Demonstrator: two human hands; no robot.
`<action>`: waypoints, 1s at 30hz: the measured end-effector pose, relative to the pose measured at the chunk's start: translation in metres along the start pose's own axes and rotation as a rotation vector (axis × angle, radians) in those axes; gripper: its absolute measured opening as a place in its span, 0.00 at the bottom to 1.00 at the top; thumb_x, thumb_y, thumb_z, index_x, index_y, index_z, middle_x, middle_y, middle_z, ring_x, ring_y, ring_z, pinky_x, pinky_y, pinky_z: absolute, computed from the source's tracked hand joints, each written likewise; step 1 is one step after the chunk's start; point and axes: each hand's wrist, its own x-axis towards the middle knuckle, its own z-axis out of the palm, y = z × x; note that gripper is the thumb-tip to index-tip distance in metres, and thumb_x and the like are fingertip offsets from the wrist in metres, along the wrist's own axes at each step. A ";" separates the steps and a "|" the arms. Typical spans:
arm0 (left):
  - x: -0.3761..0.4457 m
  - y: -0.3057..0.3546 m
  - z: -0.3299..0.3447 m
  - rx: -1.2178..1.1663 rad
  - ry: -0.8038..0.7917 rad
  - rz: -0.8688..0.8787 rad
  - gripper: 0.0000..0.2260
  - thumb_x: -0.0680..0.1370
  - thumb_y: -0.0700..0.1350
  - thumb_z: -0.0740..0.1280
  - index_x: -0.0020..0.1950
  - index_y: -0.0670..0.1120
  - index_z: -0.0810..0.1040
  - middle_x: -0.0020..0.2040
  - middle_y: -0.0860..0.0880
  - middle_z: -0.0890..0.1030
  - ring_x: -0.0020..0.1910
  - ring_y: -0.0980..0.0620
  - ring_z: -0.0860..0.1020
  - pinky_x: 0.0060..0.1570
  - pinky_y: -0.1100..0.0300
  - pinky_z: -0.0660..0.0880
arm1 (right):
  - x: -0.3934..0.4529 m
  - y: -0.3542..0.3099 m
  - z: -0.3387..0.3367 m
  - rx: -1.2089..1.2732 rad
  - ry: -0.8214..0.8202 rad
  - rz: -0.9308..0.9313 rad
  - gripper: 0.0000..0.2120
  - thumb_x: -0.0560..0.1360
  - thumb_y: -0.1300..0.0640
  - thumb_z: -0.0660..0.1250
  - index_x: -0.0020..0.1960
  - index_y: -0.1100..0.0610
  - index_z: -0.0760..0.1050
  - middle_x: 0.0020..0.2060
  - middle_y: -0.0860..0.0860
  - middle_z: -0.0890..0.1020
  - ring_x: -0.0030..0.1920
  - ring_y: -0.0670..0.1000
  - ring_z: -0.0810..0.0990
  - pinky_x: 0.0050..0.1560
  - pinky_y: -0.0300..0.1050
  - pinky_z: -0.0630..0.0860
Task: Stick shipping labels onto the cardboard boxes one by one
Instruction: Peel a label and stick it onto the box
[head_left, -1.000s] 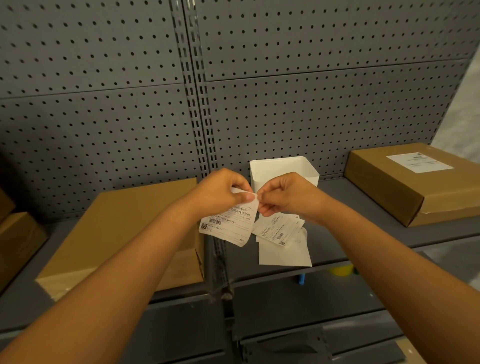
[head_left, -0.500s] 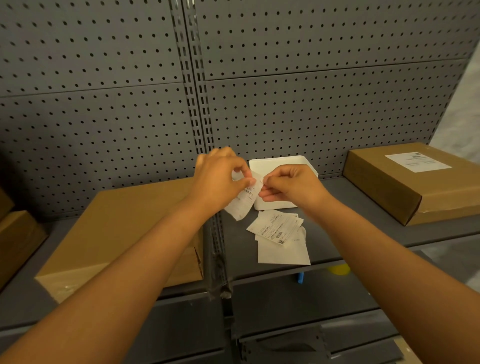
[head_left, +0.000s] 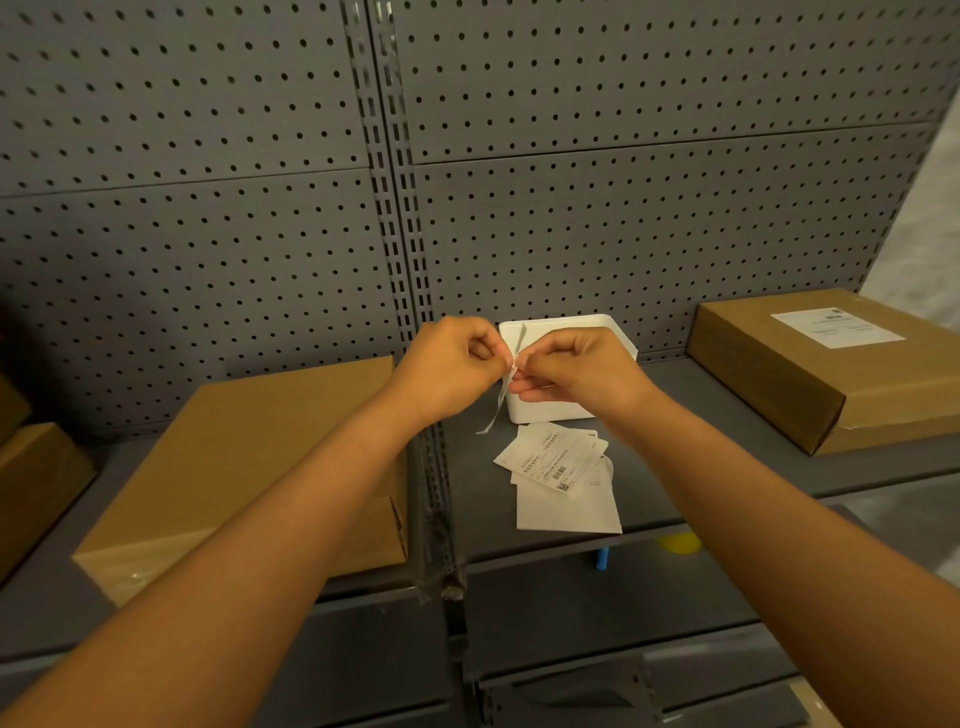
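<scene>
Pinching label (head_left: 503, 396) edge-on: left hand (head_left: 451, 370), right hand (head_left: 577, 370), fingers curled.

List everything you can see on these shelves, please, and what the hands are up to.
Unlabelled cardboard box: one, brown, left shelf section, lying flat.
Labelled cardboard box: one, brown, right end of the shelf, white label on top.
Other cardboard boxes: at least two, brown, far left edge, partly cut off.
White bin: one, middle of the shelf, behind the hands.
Loose shipping labels: a small white pile, in front of the bin.
Held shipping label: one, white, seen edge-on between the hands.
Pegboard: grey, back wall.
Shelf: grey.
Left hand: pinches the held label.
Right hand: pinches the same label.
</scene>
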 end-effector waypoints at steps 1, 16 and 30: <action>0.001 0.000 0.000 -0.014 -0.001 -0.025 0.01 0.75 0.43 0.69 0.44 0.48 0.80 0.40 0.50 0.82 0.41 0.55 0.80 0.45 0.61 0.76 | 0.001 0.000 0.000 -0.004 0.017 0.003 0.05 0.75 0.67 0.67 0.42 0.63 0.80 0.37 0.59 0.84 0.36 0.51 0.85 0.42 0.42 0.83; 0.011 -0.032 -0.022 -0.517 0.094 -0.395 0.05 0.80 0.40 0.60 0.46 0.42 0.71 0.46 0.44 0.83 0.44 0.50 0.83 0.45 0.60 0.80 | 0.019 0.010 -0.019 -0.104 0.262 0.153 0.05 0.77 0.65 0.63 0.42 0.61 0.74 0.40 0.58 0.82 0.37 0.52 0.83 0.41 0.43 0.82; 0.028 -0.071 -0.048 -0.569 0.307 -0.555 0.04 0.80 0.41 0.60 0.52 0.42 0.70 0.54 0.39 0.80 0.44 0.47 0.82 0.39 0.59 0.81 | 0.044 0.020 -0.048 -0.101 0.502 0.193 0.08 0.77 0.62 0.62 0.39 0.58 0.69 0.34 0.57 0.80 0.35 0.53 0.82 0.46 0.49 0.82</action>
